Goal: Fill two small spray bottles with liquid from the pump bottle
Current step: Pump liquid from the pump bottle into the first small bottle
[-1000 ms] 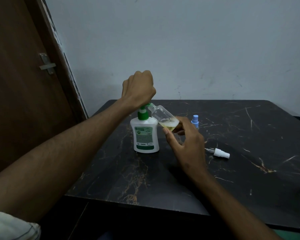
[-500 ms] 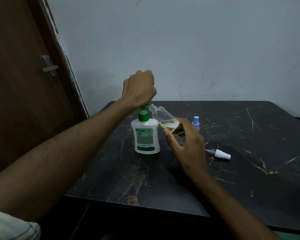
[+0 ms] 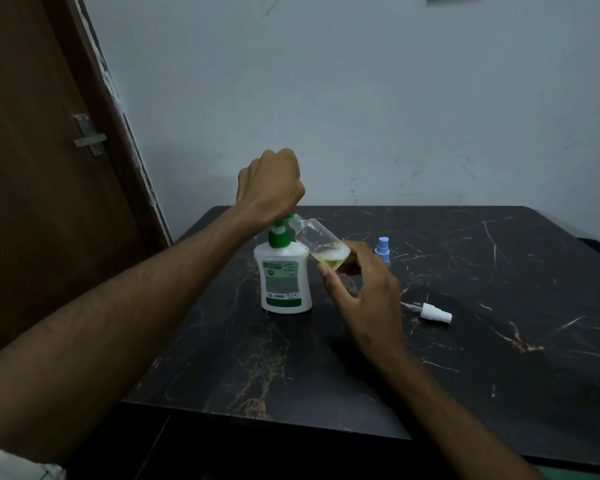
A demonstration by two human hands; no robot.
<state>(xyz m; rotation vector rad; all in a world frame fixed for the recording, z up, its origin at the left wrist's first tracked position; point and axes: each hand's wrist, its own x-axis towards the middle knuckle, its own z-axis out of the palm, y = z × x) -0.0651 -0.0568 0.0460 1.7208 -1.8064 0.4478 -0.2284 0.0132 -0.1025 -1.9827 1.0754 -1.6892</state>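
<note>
Little has changed since a moment ago: the left grip stays clenched on the pump bottle head, the right grip still holds the tilted clear spray bottle at the spout, barely filled.

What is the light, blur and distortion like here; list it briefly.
Head view: dim, flat room light; the black marble table swallows detail, with a soft shadow under the right hand. No strong glare. The clear spray bottle and pump bottle look reasonably sharp. Wide-angle bending tilts the door.
</note>
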